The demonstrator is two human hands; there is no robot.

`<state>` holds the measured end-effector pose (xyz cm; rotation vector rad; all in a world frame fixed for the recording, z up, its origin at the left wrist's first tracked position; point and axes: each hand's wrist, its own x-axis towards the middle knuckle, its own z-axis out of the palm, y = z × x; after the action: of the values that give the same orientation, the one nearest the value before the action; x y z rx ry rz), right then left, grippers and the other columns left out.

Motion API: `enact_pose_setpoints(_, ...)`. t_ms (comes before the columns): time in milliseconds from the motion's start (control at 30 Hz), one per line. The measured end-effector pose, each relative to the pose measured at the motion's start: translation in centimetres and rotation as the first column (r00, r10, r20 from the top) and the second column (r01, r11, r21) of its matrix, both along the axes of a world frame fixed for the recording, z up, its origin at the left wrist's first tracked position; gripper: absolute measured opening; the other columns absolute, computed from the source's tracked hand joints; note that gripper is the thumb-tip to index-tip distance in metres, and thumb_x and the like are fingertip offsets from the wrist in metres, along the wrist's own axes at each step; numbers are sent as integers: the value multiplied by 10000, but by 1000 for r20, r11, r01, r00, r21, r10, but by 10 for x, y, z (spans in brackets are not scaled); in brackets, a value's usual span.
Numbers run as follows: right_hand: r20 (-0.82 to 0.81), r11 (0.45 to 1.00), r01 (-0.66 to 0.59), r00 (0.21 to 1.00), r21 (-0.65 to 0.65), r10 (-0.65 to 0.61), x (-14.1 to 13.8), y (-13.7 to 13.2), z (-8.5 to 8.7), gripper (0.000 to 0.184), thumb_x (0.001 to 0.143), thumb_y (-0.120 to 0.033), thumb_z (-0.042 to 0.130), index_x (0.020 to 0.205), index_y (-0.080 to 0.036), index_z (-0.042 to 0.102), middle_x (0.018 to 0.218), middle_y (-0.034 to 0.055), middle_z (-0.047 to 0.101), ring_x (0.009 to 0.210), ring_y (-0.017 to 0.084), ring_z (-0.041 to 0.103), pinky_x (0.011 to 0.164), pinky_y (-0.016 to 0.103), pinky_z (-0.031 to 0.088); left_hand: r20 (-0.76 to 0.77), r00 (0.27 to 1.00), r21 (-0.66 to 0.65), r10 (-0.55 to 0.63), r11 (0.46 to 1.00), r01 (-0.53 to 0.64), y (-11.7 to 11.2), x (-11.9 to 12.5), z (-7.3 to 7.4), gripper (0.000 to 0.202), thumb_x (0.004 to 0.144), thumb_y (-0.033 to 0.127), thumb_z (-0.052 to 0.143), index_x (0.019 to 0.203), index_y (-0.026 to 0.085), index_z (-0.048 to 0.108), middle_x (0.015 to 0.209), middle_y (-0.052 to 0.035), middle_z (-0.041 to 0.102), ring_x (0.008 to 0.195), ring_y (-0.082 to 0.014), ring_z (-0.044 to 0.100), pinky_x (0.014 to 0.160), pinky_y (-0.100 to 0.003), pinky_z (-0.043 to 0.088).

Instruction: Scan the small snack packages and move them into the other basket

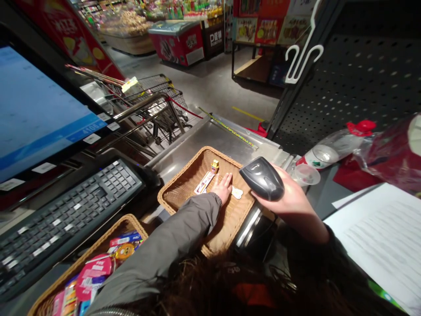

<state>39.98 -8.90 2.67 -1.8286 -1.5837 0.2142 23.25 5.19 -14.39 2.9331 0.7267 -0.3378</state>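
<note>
My left hand, in a grey sleeve, lies flat inside a wicker basket, fingers spread and pointing away from me. Beside it are a thin white strip packet, a small yellow packaged toy and a white bone-shaped item. I cannot tell whether my fingers touch any of them. My right hand is wrapped around a dark grey handheld barcode scanner, which is held just above the basket's right rim.
A black keyboard and a blue-lit monitor stand at left. A second wicker basket holds colourful packets. A steel counter lies ahead; a shopping cart stands beyond it. At right are a plastic cup, a bagged bottle and paper sheets.
</note>
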Motion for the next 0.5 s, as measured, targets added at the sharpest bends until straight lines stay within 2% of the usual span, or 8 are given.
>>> enact_pose_setpoints(100,-19,1000,-7,1000,12,8,-3,1,1,656,704,-416,763,1290,-180,585,1343,169,627,1293,389,554,1110,583,422,31,999,-6,-12,1000,12,-1,3,-2,387,940,151,411,1239,164,656,1616,-112,300,1524,-284,173,1250,-562,30)
enact_pose_setpoints(200,-19,999,-28,999,21,29,-5,1,4,632,717,-418,754,1279,-177,593,1339,174,629,1297,394,550,1115,590,413,32,999,-28,-4,1000,5,-1,4,-4,397,938,141,373,1191,137,679,1612,-118,306,1521,-280,181,1250,-546,-9)
enact_pose_setpoints(267,-10,998,-42,999,35,43,-6,1,6,627,723,-414,754,1281,-179,593,1334,166,635,1293,388,555,1117,581,417,12,1000,-62,-6,998,7,3,2,-4,359,931,182,417,1144,164,705,1618,-82,305,1519,-274,187,1246,-544,-28)
enact_pose_setpoints(367,-3,996,-56,998,64,57,-7,0,7,600,733,-396,755,1274,-188,600,1323,142,647,1294,369,559,1118,548,430,-57,998,-129,13,991,-20,17,-6,-1,281,865,325,588,1085,228,733,1559,-42,425,1484,-293,270,1231,-583,40)
enact_pose_setpoints(433,-3,996,-55,998,67,55,-7,0,8,596,731,-391,758,1271,-191,604,1311,134,656,1290,367,563,1115,548,433,-97,992,-134,77,987,-90,30,-13,3,328,823,384,651,1108,242,728,1519,-65,477,1461,-324,303,1207,-626,97)
enact_pose_setpoints(500,-6,997,-54,998,56,54,-8,1,8,609,726,-394,762,1277,-190,600,1306,135,659,1282,372,568,1112,564,429,-104,981,-98,165,980,-175,39,-18,9,328,847,386,627,1116,227,725,1553,-102,419,1470,-348,271,1185,-664,87)
